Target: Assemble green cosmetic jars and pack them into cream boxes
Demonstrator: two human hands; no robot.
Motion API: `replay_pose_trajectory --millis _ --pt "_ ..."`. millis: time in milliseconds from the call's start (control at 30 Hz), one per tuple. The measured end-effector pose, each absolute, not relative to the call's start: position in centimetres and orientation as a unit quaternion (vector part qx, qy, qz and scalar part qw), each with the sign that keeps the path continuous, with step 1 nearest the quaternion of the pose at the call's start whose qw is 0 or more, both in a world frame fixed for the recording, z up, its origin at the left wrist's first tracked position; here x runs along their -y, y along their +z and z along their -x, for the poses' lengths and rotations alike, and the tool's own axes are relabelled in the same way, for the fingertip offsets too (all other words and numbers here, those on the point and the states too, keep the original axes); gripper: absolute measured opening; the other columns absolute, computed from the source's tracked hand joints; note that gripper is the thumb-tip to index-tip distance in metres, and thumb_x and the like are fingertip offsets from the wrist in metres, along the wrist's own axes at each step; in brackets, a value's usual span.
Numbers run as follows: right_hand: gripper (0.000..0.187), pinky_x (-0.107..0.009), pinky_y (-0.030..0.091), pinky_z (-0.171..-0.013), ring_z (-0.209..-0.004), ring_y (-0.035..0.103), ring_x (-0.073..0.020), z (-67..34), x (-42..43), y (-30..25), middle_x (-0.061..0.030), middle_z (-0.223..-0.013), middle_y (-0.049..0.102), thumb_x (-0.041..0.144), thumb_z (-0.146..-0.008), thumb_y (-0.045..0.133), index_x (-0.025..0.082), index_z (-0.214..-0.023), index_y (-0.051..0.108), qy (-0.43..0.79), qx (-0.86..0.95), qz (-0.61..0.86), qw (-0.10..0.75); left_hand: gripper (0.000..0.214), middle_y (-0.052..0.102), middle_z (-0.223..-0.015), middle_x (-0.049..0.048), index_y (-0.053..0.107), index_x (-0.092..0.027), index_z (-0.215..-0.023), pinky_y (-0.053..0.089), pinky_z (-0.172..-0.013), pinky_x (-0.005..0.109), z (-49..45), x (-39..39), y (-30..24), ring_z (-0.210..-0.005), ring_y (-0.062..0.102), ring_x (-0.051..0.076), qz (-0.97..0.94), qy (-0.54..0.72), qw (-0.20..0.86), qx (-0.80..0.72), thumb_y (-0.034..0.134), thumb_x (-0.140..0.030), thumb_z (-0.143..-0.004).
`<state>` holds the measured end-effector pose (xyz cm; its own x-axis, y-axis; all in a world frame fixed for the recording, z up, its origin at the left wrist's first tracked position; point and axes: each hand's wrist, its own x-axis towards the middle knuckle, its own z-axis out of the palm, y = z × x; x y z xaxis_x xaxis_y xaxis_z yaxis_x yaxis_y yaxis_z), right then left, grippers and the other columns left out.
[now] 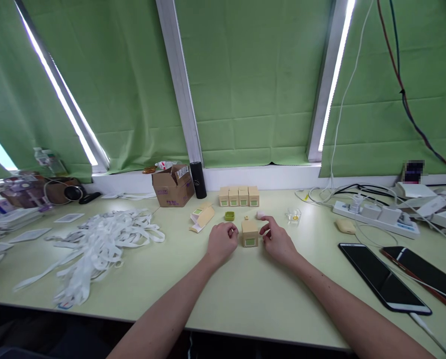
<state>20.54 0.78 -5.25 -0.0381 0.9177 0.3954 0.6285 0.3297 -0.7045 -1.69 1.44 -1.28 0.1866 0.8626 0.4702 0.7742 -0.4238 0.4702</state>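
A small tan box with a green label [250, 234] stands upright on the pale table [245, 294] between my two hands. My left hand [220, 242] rests just left of it, fingers curled into a loose fist, thumb near the box's side. My right hand [277, 240] lies just right of it, fingers bent in a pinch close to the box's upper edge; whether it holds anything is too small to see. Behind them lie a green round cap [229, 216], a tiny tan piece [246, 218] and a pink bit [260, 215].
A row of several matching tan boxes [239, 196] stands near the window sill, with an open flat box [202, 217], a cardboard carton [172, 186] and a black cylinder [198, 180]. White straps [96, 247] are heaped left. Two phones [383, 278], a power strip [376, 215] and cables lie right.
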Motion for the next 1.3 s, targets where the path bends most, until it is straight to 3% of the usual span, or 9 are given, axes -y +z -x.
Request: replay_pose_trajectory --millis 133,300,433,700,800,933,1033,1200,1300 --pt "0.068 -0.026 0.049 -0.064 -0.073 0.065 -0.0141 -21.2 -1.2 -5.6 -0.0038 -0.112 0.065 0.002 -0.073 0.059 0.03 -0.134 0.048 0.217 0.715 0.528 0.404 0.017 0.072 -0.073 0.0049 0.068 -0.022 -0.078 0.038 -0.062 0.031 1.9 -1.8 -1.5 -0.067 0.064 0.022 -0.767 0.247 0.055 -0.589 0.055 -0.018 -0.088" --pt "0.087 -0.035 0.058 -0.077 -0.083 0.065 -0.017 -21.5 -1.3 -4.7 -0.0124 -0.133 0.055 0.015 -0.071 0.077 0.027 -0.148 0.039 0.297 0.725 0.498 0.373 0.013 0.077 -0.085 0.0078 0.071 -0.022 -0.087 0.042 -0.065 0.031 1.8 -1.7 -1.5 -0.078 0.069 0.026 -0.779 0.192 0.062 -0.594 0.059 -0.02 -0.086" --pt "0.084 -0.037 0.057 -0.084 -0.089 0.066 -0.0184 -20.9 -1.0 -2.9 -0.0127 -0.146 0.05 0.024 -0.073 0.08 0.027 -0.147 0.041 0.305 0.723 0.506 0.358 0.017 0.078 -0.09 0.009 0.073 -0.021 -0.092 0.045 -0.071 0.032 1.7 -1.4 -1.2 -0.084 0.07 0.026 -0.779 0.172 0.064 -0.6 0.057 -0.023 -0.088" --pt "0.051 -0.031 0.055 -0.079 -0.083 0.068 -0.0177 -20.3 -3.7 0.8 -0.0041 -0.115 0.072 0.012 -0.072 0.076 0.024 -0.12 0.063 0.266 0.776 0.483 0.306 0.023 0.078 -0.096 0.0101 0.074 -0.021 -0.098 0.048 -0.081 0.035 1.4 -1.2 -0.8 -0.092 0.07 0.027 -0.775 0.143 0.053 -0.613 0.052 -0.023 -0.091" --pt "0.049 -0.028 0.055 -0.077 -0.082 0.069 -0.0158 -22.1 -6.5 2.6 -0.0036 -0.116 0.073 0.01 -0.072 0.077 0.024 -0.118 0.066 0.208 0.76 0.523 0.325 0.023 0.077 -0.094 0.0099 0.074 -0.021 -0.098 0.047 -0.081 0.035 1.5 -1.3 -0.9 -0.092 0.07 0.027 -0.775 0.153 0.057 -0.61 0.051 -0.023 -0.092" --pt "0.049 -0.028 0.054 -0.075 -0.083 0.069 -0.0164 -25.4 -11.0 4.1 -0.0073 -0.125 0.071 0.013 -0.076 0.075 0.022 -0.123 0.064 0.164 0.716 0.594 0.329 0.022 0.076 -0.09 0.0091 0.073 -0.021 -0.097 0.046 -0.08 0.034 1.4 -1.4 -1.2 -0.091 0.069 0.026 -0.775 0.169 0.057 -0.606 0.051 -0.021 -0.093" --pt "0.05 -0.029 0.052 -0.081 -0.095 0.069 -0.0205 -27.2 -13.8 3.8 -0.0101 -0.125 0.07 0.012 -0.075 0.076 0.02 -0.123 0.064 0.147 0.687 0.638 0.316 0.021 0.075 -0.087 0.0083 0.072 -0.022 -0.096 0.045 -0.079 0.034 1.4 -1.4 -1.3 -0.09 0.068 0.026 -0.775 0.181 0.058 -0.602 0.052 -0.02 -0.093" --pt "0.059 -0.026 0.051 -0.078 -0.097 0.069 -0.0203 -27.8 -16.0 1.6 -0.011 -0.119 0.071 0.015 -0.08 0.075 0.018 -0.134 0.053 0.146 0.657 0.687 0.274 0.019 0.073 -0.081 0.0064 0.071 -0.022 -0.095 0.044 -0.079 0.034 1.3 -1.2 -1.3 -0.091 0.067 0.026 -0.774 0.19 0.066 -0.6 0.053 -0.018 -0.093" --pt "0.06 -0.026 0.05 -0.078 -0.099 0.068 -0.0205 -27.4 -15.8 0.2 -0.0153 -0.127 0.067 0.018 -0.087 0.068 0.016 -0.142 0.043 0.126 0.653 0.7 0.261 0.018 0.073 -0.081 0.0061 0.07 -0.022 -0.094 0.044 -0.077 0.033 1.4 -1.2 -1.4 -0.091 0.067 0.025 -0.771 0.197 0.069 -0.601 0.053 -0.018 -0.093"
